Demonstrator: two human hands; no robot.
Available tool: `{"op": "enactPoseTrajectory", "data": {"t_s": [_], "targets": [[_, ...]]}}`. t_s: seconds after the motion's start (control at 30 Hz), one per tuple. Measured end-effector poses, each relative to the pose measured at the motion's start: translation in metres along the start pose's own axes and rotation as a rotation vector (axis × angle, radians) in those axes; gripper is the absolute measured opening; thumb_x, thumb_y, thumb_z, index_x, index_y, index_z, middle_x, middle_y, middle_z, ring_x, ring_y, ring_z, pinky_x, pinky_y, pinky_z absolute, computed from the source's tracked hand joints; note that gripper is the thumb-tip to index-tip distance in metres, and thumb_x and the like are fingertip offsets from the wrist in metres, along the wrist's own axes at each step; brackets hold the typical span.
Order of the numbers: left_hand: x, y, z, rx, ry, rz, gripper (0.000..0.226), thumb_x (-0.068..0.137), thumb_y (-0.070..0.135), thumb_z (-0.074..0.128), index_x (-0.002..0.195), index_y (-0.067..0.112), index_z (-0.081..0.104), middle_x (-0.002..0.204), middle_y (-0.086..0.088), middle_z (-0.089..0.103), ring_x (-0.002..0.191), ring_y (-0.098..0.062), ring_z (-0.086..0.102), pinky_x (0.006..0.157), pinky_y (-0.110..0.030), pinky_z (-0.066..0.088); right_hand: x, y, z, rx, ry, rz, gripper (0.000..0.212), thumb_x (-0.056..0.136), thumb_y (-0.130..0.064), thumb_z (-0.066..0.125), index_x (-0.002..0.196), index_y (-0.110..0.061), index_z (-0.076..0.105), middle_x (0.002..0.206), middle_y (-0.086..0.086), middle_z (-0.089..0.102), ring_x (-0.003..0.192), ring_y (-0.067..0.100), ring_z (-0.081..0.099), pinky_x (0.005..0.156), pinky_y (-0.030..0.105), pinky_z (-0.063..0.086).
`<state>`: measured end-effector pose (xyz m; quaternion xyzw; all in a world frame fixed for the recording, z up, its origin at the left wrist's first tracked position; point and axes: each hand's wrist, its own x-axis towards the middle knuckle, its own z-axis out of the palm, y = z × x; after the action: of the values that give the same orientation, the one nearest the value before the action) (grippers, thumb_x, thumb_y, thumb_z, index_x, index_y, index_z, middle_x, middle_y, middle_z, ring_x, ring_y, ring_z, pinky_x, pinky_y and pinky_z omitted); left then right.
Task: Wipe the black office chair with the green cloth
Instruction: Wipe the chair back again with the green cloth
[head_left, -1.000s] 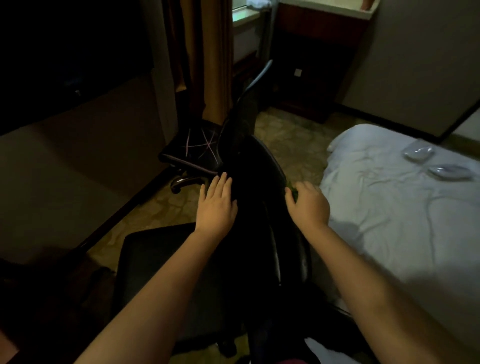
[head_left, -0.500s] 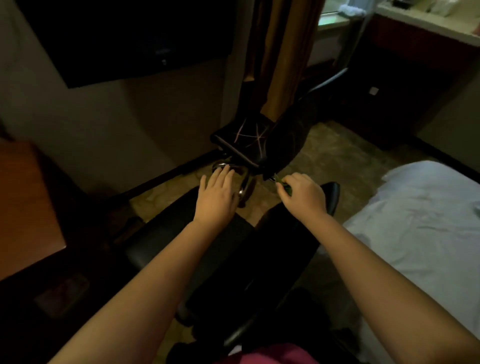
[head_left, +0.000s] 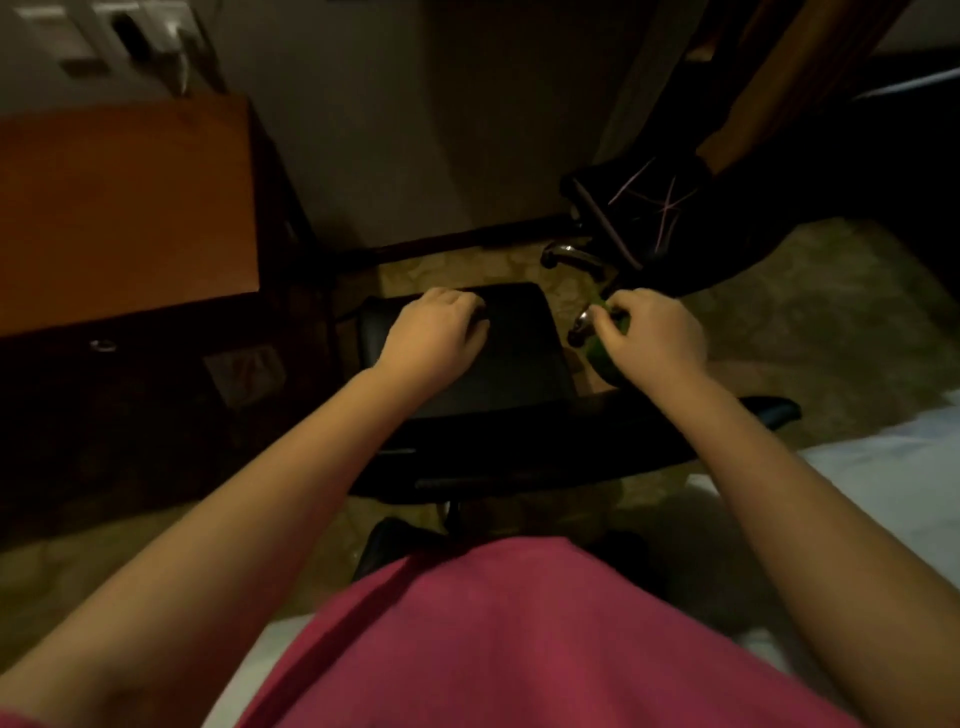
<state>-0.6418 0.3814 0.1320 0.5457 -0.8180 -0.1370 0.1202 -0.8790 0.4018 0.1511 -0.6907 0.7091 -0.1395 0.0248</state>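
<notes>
The black office chair stands right in front of me, its seat facing away and its backrest edge nearest my body. My left hand rests on the far left part of the seat with its fingers curled down. My right hand is over the seat's right side and grips the bunched green cloth, of which only a small fold shows under the fingers.
A wooden desk stands at the left, close to the chair. A second black chair with chrome legs stands at the back right by a curtain. White bedding lies at the right. Patterned floor surrounds the chair.
The view has tilted down and left. The chair has turned so its seat lies under both hands. My left hand now rests on the seat; my right still grips the cloth.
</notes>
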Motion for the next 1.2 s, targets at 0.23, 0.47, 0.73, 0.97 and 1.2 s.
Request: {"op": "enactPoseTrajectory", "data": {"t_s": [0.23,0.47,0.73,0.97,1.2], "targets": [[-0.068,0.028,0.005,0.022,-0.124,-0.069,0.041,0.099,0.048,0.039,0.112,0.017,0.062,0.106,-0.004,0.066,0.095,-0.024,0.063,0.066,-0.033,0.045,-0.052,0.035,-0.005,0.071,-0.056,-0.113,0.038,0.096,-0.04,0.052,0.101,-0.007,0.068,0.092,0.008,0.061,0.082,0.028,0.059,0.059,0.028,0.032],[-0.111,0.056,0.007,0.109,0.137,-0.164,0.054,0.097,0.049,0.031,0.07,0.013,0.061,0.065,-0.003,0.06,0.058,-0.027,0.059,0.047,-0.033,0.041,-0.09,0.072,-0.001,0.3,0.013,-0.248,0.044,0.094,-0.047,0.046,0.092,-0.006,0.063,0.087,0.005,0.058,0.077,0.021,0.054,0.057,0.028,0.037],[-0.045,0.039,-0.006,0.161,0.398,-0.196,0.056,0.099,0.044,0.035,0.066,0.008,0.063,0.059,-0.006,0.058,0.05,-0.023,0.054,0.044,-0.029,0.034,-0.003,0.073,0.001,0.27,0.216,-0.306,0.031,0.095,-0.026,0.043,0.086,-0.006,0.065,0.083,0.01,0.062,0.075,0.028,0.06,0.06,0.025,0.035],[0.002,0.011,-0.015,0.178,0.464,-0.182,0.053,0.1,0.043,0.034,0.06,0.014,0.053,0.056,0.005,0.044,0.046,-0.015,0.042,0.044,-0.021,0.019,0.06,0.063,0.015,0.259,0.267,-0.367,0.028,0.094,-0.025,0.044,0.081,-0.009,0.064,0.078,0.007,0.062,0.071,0.026,0.059,0.058,0.023,0.032],[0.071,-0.026,-0.023,0.193,0.377,-0.243,0.059,0.097,0.054,0.024,0.065,0.016,0.058,0.06,0.001,0.052,0.054,-0.019,0.048,0.046,-0.027,0.02,0.128,0.051,0.031,0.246,0.228,-0.323,0.027,0.093,-0.027,0.045,0.08,-0.011,0.063,0.078,0.006,0.06,0.07,0.026,0.058,0.056,0.024,0.029]]}}
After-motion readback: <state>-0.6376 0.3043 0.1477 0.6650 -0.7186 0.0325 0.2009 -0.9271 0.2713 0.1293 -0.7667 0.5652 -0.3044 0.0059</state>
